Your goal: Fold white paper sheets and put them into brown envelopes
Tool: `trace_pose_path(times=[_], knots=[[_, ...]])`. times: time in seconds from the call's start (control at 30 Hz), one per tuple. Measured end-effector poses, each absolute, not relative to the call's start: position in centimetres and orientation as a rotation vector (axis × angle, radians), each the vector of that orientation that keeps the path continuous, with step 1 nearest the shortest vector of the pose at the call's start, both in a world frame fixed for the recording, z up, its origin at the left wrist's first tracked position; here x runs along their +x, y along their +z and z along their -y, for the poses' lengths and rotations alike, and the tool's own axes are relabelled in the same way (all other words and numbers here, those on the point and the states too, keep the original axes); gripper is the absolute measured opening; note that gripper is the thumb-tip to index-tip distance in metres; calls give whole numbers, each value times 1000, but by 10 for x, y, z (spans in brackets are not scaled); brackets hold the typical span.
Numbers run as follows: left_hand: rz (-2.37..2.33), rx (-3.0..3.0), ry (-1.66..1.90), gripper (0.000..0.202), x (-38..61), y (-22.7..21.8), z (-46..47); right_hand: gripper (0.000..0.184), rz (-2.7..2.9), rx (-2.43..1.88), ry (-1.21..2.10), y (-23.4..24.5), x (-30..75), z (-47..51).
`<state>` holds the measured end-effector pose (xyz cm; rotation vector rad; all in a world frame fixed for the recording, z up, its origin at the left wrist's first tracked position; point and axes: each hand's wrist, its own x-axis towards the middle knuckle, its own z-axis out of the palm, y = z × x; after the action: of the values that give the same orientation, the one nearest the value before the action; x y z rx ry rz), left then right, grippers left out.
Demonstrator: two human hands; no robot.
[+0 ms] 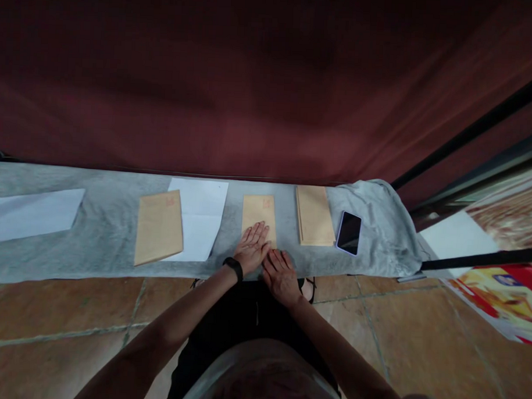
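Note:
My left hand lies flat with fingers stretched out on the near end of a brown envelope on the grey cloth. A black band sits on that wrist. My right hand rests beside it, fingers extended and flat on the cloth at the envelope's lower right corner, touching the left hand. Neither hand grips anything.
A stack of brown envelopes lies to the right, with a dark phone next to it. To the left are another brown envelope over a white sheet, and a second white sheet. Dark red curtain behind; tiled floor below.

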<state>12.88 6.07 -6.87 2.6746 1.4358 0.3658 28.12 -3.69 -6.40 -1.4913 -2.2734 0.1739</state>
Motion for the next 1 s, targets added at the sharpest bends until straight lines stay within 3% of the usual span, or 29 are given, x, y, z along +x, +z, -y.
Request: trace_pose_path(times=[0.2, 0.53, 1.0], knots=[[-1444, 2667, 453, 63, 146, -78, -128, 55, 2247, -1505, 168, -61, 279, 36], [-1514, 2546, 155, 68, 166, -56, -179, 55, 2269, -1541, 149, -58, 277, 36], [-1196, 2606, 204, 54, 106, -54, -59, 51, 2233, -1520, 125, -68, 277, 37]])
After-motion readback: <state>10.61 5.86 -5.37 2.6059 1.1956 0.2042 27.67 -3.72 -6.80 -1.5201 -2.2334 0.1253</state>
